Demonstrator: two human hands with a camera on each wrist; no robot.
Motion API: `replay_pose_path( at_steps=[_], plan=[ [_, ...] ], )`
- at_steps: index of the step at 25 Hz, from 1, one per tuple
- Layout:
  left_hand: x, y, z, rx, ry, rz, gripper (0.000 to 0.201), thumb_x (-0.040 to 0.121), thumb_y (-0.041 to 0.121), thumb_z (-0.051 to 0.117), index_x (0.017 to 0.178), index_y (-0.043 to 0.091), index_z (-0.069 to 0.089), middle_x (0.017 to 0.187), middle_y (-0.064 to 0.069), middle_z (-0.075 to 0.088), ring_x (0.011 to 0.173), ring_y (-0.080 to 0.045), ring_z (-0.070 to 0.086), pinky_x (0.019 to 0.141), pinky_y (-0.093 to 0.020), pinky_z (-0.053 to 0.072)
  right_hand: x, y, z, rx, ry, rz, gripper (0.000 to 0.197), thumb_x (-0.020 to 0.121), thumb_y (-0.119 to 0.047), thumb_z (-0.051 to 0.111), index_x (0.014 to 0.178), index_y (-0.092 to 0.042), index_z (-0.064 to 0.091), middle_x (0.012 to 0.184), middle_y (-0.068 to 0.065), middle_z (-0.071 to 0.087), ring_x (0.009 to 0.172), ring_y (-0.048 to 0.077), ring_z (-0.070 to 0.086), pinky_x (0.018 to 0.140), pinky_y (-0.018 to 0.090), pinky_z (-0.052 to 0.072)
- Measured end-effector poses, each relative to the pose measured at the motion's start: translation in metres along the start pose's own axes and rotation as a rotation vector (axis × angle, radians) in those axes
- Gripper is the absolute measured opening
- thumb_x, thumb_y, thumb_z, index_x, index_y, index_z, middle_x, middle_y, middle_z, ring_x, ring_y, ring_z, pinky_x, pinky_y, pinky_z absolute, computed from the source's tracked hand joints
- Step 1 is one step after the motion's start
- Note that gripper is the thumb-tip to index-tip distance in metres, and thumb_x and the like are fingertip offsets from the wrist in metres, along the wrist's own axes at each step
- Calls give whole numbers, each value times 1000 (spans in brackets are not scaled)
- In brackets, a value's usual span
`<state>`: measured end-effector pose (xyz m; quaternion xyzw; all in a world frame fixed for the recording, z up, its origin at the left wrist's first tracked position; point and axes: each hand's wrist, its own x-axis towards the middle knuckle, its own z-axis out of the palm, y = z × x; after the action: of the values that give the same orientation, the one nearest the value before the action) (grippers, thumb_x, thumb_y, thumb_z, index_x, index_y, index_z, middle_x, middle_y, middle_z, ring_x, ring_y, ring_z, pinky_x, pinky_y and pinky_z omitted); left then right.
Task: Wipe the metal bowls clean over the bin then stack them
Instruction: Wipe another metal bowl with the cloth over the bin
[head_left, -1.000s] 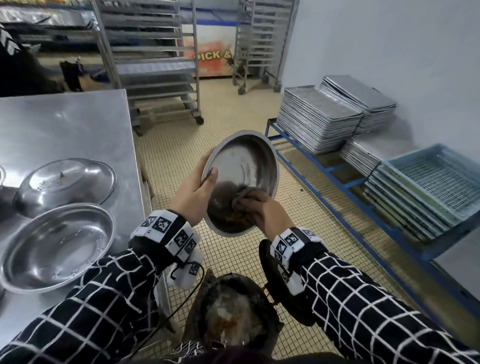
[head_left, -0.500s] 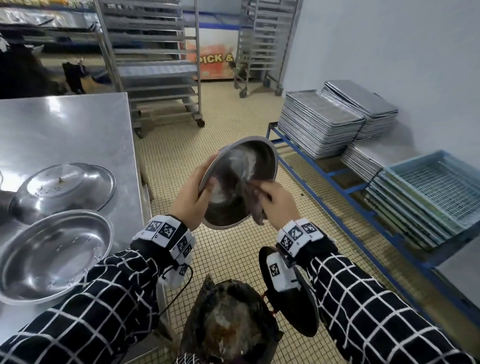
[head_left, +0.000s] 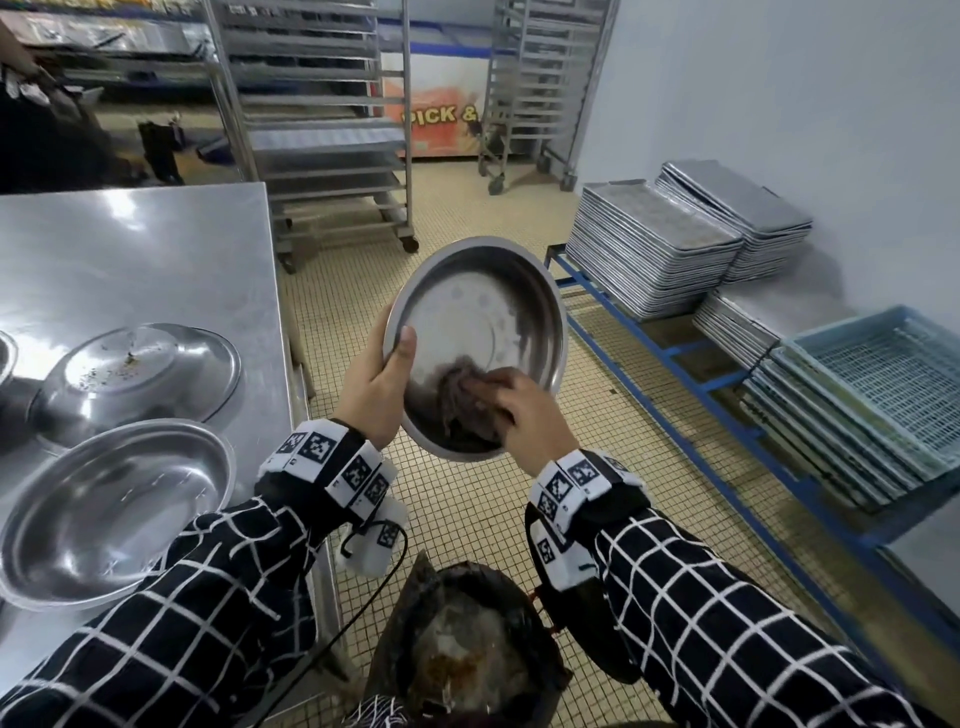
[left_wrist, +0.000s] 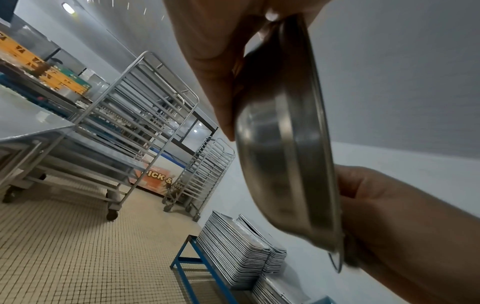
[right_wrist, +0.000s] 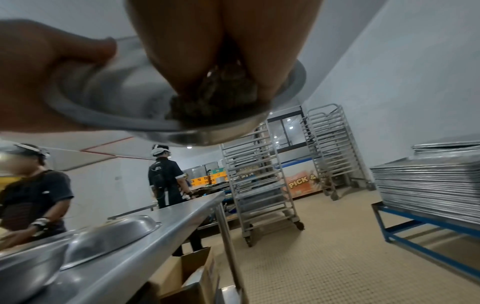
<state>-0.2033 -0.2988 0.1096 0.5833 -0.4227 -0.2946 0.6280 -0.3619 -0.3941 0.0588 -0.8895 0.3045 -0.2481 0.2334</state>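
With the bowl (head_left: 480, 343) tilted open-side toward the person above the bin (head_left: 467, 649), left hand (head_left: 376, 387) clamps its left rim, thumb inside; right hand (head_left: 524, 410) bunches the rag (head_left: 460, 395) against the low inner wall; residue should drop binward.

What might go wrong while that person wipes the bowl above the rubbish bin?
The left hand holds the tilted bowl only at its rim, so a hard push from the cloth in the right hand might twist it loose. The bowl looks to sit beyond the bin rather than squarely over it, so scraps may land on the floor. The cloth already looks dirty and might smear the metal.
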Motion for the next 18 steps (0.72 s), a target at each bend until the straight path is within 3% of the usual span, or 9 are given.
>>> replay_pose_path(
  at_steps=[3, 6, 7, 10, 12, 15, 18],
  plan=[
    [1, 3, 1, 62, 11, 56, 37, 101, 32, 36, 137, 26, 38, 122, 10, 58, 112, 5, 54, 91, -11, 45, 2, -16, 2, 107, -146, -36, 37, 90, -3, 54, 121, -19, 65, 126, -1, 56, 110, 5, 49, 98, 7, 34],
    [1, 3, 2, 96, 36, 128, 28, 102, 22, 36, 128, 30, 39, 108, 16, 57, 94, 20, 55, 78, -3, 44, -1, -13, -2, 167, -145, -106, 31, 88, -2, 55, 115, -9, 68, 113, 2, 61, 106, 13, 56, 96, 27, 46],
    [1, 3, 2, 82, 43, 138, 29, 102, 20, 36, 129, 31, 38, 107, 18, 56, 91, 20, 56, 75, -3, 44, -5, -10, -4, 161, -152, -132, 29, 88, -4, 57, 114, -9, 68, 112, 2, 62, 105, 14, 57, 94, 30, 47],
    [0, 2, 2, 69, 58, 109, 36, 102, 23, 34, 138, 25, 35, 109, 15, 55, 87, 22, 56, 71, -2, 44, -12, -7, -21, 124, -176, -104, 26, 91, -9, 57, 115, -13, 68, 112, -4, 60, 102, 6, 56, 95, 22, 46],
    [-4, 3, 3, 64, 43, 75, 33, 103, 23, 33, 135, 30, 32, 106, 17, 53, 82, 26, 54, 67, 1, 43, -5, -10, -37, 150, 10, 14, 28, 93, -9, 54, 117, -19, 65, 113, -11, 54, 100, -5, 51, 96, 12, 43],
    [-9, 2, 1, 60, -41, 39, 29, 103, 24, 33, 129, 36, 33, 102, 15, 58, 78, 16, 62, 64, -6, 48, 22, -19, -54, 176, 364, 62, 30, 94, -14, 56, 122, -18, 63, 113, -9, 51, 102, -1, 50, 94, 13, 44],
    [-13, 2, 2, 67, -120, 19, 31, 102, 26, 34, 133, 32, 38, 101, 13, 62, 80, 12, 64, 69, -10, 52, 38, -35, -40, 97, 310, 9, 29, 92, -10, 58, 120, -11, 65, 117, 0, 55, 109, 13, 53, 97, 18, 42]
  ],
)
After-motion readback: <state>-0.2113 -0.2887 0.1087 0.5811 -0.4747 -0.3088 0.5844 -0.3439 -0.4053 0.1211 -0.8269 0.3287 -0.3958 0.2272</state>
